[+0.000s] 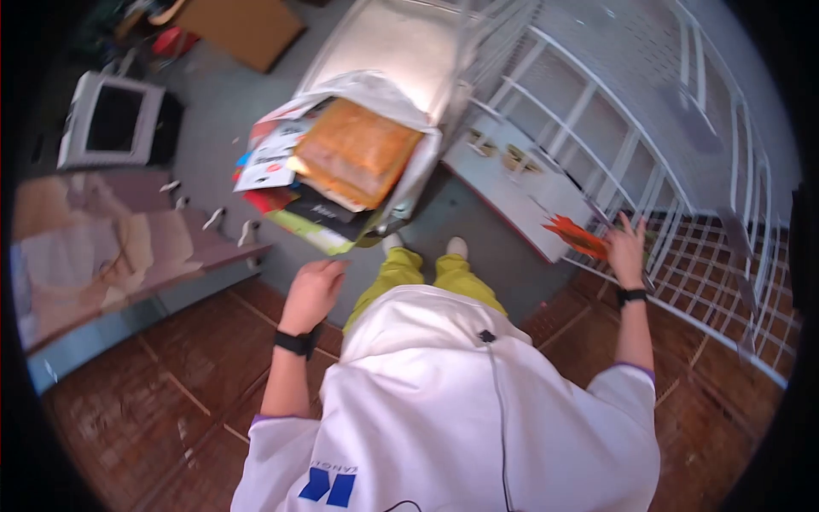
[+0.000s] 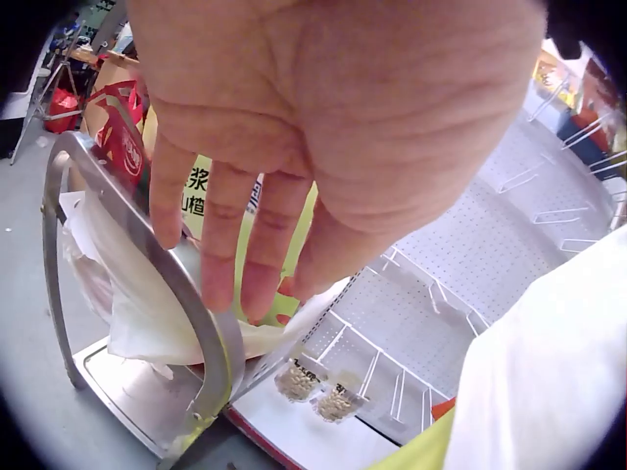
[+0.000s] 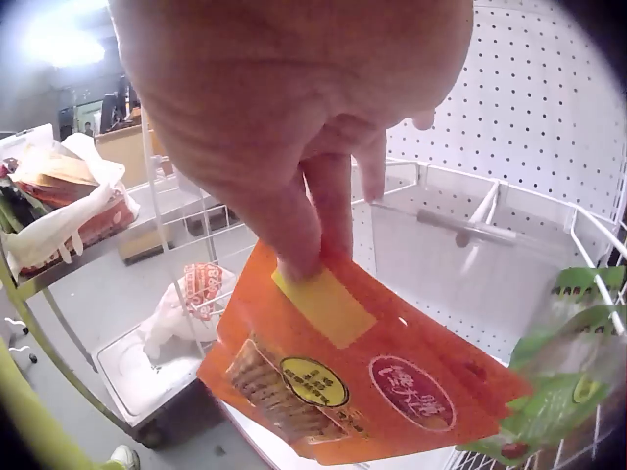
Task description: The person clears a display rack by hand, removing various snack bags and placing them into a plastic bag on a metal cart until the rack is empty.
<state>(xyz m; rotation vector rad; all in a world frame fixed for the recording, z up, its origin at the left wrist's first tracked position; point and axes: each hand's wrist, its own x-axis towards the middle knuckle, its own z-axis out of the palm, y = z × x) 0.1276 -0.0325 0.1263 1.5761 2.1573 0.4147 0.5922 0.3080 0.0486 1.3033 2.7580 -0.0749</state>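
My right hand (image 1: 627, 256) pinches the top edge of an orange packet (image 1: 577, 236) between thumb and fingers. In the right wrist view, the packet (image 3: 362, 377) hangs below the hand (image 3: 304, 108) beside a white wire basket, showing a yellow patch, a round red label and a small food picture. My left hand (image 1: 311, 294) holds nothing, low in front of the cart; in the left wrist view its fingers (image 2: 227, 220) hang loosely extended near the metal cart frame (image 2: 171, 264). A white bag (image 1: 367, 83) on the cart holds a large orange-brown packet (image 1: 358, 154) and other packages.
Green packets (image 3: 563, 382) lie in the wire basket on the right. Below the pegboard, a white shelf (image 1: 512, 192) carries small packs (image 1: 518, 160). At the left are a table with brown sheets (image 1: 102, 243) and a white-framed box (image 1: 111, 119). A white-and-red bag (image 3: 191, 304) sits on the cart's lower tray.
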